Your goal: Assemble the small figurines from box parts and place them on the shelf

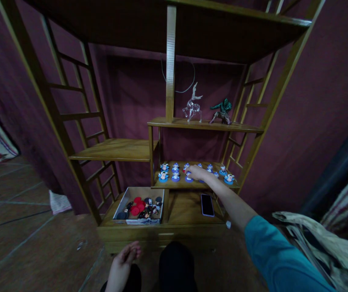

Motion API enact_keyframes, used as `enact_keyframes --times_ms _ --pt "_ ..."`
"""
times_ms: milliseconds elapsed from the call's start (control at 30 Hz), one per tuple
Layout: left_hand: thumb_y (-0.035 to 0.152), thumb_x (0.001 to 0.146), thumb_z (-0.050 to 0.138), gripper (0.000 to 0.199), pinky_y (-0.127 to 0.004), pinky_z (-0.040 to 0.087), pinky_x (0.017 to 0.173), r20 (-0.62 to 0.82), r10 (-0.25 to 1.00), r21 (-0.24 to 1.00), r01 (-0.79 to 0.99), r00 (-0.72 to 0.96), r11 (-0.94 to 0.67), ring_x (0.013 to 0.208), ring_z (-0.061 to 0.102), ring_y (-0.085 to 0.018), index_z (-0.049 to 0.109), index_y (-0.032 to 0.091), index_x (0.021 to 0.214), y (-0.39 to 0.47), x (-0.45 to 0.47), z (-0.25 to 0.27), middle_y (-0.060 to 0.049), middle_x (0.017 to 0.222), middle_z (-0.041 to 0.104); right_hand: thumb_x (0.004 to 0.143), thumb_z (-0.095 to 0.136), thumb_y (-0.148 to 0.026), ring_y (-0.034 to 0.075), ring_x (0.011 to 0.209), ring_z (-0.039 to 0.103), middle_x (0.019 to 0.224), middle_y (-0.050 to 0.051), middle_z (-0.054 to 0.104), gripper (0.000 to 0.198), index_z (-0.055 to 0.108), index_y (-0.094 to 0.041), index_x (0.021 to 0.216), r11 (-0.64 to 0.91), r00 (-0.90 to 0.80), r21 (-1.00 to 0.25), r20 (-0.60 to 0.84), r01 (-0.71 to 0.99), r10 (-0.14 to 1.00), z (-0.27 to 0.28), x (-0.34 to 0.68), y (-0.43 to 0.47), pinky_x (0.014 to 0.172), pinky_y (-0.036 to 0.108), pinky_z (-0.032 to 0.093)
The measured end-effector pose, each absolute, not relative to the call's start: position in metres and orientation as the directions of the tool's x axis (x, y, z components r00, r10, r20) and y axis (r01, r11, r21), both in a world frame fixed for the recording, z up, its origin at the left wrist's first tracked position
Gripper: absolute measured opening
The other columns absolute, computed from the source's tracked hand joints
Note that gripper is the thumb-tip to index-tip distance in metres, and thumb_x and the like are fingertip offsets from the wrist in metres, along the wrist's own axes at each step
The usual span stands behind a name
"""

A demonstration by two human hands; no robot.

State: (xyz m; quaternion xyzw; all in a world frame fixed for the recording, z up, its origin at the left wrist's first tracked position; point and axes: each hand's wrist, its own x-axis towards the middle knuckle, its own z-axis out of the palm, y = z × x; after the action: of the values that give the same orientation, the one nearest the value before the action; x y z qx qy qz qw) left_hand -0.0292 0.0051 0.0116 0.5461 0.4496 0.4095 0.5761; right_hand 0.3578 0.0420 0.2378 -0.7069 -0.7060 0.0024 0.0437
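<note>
The person's right hand [195, 172] reaches over 2 rows of small figurines [176, 176] on a shelf [174, 187], its fingertips beside a red piece [184, 170]; whether they grip it cannot be told. With that hand as dial centre, figurines stand at 9 and 3 o'clock, a phone [207, 205] lies at 5, a box [145, 222] holding red discs [135, 210] sits at 8, and a clear deer [193, 109] stands at 12. The left hand [127, 256], at 7, is half-curled, its grip unclear.
</note>
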Motion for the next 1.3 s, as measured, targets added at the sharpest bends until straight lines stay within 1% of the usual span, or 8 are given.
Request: enact_keyframes --times_ms 267,367,467,600,767,900,1133,1300 --pt "0.041 0.056 0.068 0.041 -0.03 0.051 0.072 -0.055 0.967 0.998 0.025 0.251 0.051 0.074 0.063 -0.021 0.064 0.014 0.087 0.006 -0.028 0.01 -0.006 0.083 0.069 0.07 0.056 -0.025 0.019 0.093 0.059 0.101 0.004 0.065 0.032 0.062 -0.024 0.101 0.041 -0.031 -0.11 0.092 0.993 0.995 0.24 0.36 0.037 0.076 0.023 0.042" --pt "0.043 0.056 0.068 0.041 -0.03 0.051 0.071 -0.055 0.965 0.998 0.028 0.255 0.05 0.074 0.064 -0.021 0.064 0.015 0.086 0.006 -0.029 0.01 -0.005 0.081 0.069 0.075 0.052 -0.029 0.016 0.087 0.06 0.098 0.003 0.066 0.034 0.058 -0.024 0.108 0.047 -0.01 -0.195 0.186 0.98 0.983 0.254 0.371 0.03 0.073 0.021 0.042" --pt "0.044 0.055 0.068 0.041 -0.031 0.052 0.07 -0.059 0.964 0.998 0.036 0.261 0.051 0.072 0.064 -0.022 0.065 0.016 0.085 0.006 -0.029 0.011 -0.005 0.081 0.069 0.078 0.048 -0.028 0.014 0.086 0.06 0.098 0.003 0.066 0.032 0.058 -0.022 0.108 -0.032 0.095 -0.23 0.267 0.973 0.959 0.27 0.39 0.019 0.072 0.02 0.041" --pt "0.045 0.054 0.068 0.041 -0.031 0.052 0.068 -0.061 0.964 0.997 0.059 0.258 0.047 0.073 0.064 -0.023 0.065 0.016 0.084 0.007 -0.028 0.015 -0.006 0.08 0.069 0.074 0.053 -0.027 0.015 0.083 0.059 0.093 0.002 0.067 0.028 0.063 -0.022 0.099 -0.116 0.148 -0.203 0.148 0.972 0.978 0.276 0.408 0.004 0.069 0.02 0.041" --pt "0.046 0.054 0.068 0.042 -0.032 0.052 0.07 -0.059 0.963 0.997 0.07 0.262 0.042 0.073 0.064 -0.024 0.065 0.016 0.083 0.007 -0.024 0.014 -0.006 0.081 0.069 0.07 0.057 -0.025 0.015 0.083 0.06 0.092 0.0 0.067 0.03 0.063 -0.024 0.1 -0.1 0.106 -0.184 0.026 0.978 0.994 0.258 0.409 -0.001 0.069 0.019 0.04" --pt "0.048 0.055 0.067 0.044 -0.032 0.051 0.072 -0.06 0.962 0.996 0.082 0.267 0.04 0.074 0.064 -0.023 0.064 0.015 0.085 0.005 -0.022 0.009 -0.007 0.083 0.069 0.068 0.059 -0.021 0.017 0.09 0.059 0.099 0.002 0.066 0.034 0.063 -0.024 0.101 -0.118 0.121 -0.14 0.01 0.983 0.993 0.248 0.409 0.002 0.075 0.02 0.04" --pt "0.05 0.055 0.065 0.046 -0.032 0.05 0.074 -0.042 0.967 0.99 0.142 0.252 0.006 0.076 0.064 -0.024 0.065 0.016 0.085 0.005 -0.024 0.011 -0.007 0.085 0.069 0.069 0.057 -0.02 0.016 0.089 0.06 0.1 0.002 0.066 0.032 0.063 -0.023 0.101 -0.108 0.107 -0.134 -0.017 0.985 0.994 0.245 0.413 0.005 0.076 0.02 0.041" --pt "0.052 0.055 0.064 0.047 -0.032 0.05 0.072 -0.027 0.968 0.99 0.141 0.251 -0.009 0.075 0.064 -0.023 0.065 0.015 0.085 0.004 -0.024 0.011 -0.008 0.084 0.069 0.071 0.058 -0.022 0.017 0.094 0.058 0.104 0.002 0.064 0.032 0.061 -0.024 0.103 -0.095 0.1 -0.15 0.027 0.984 0.995 0.243 0.41 0.003 0.08 0.022 0.04"
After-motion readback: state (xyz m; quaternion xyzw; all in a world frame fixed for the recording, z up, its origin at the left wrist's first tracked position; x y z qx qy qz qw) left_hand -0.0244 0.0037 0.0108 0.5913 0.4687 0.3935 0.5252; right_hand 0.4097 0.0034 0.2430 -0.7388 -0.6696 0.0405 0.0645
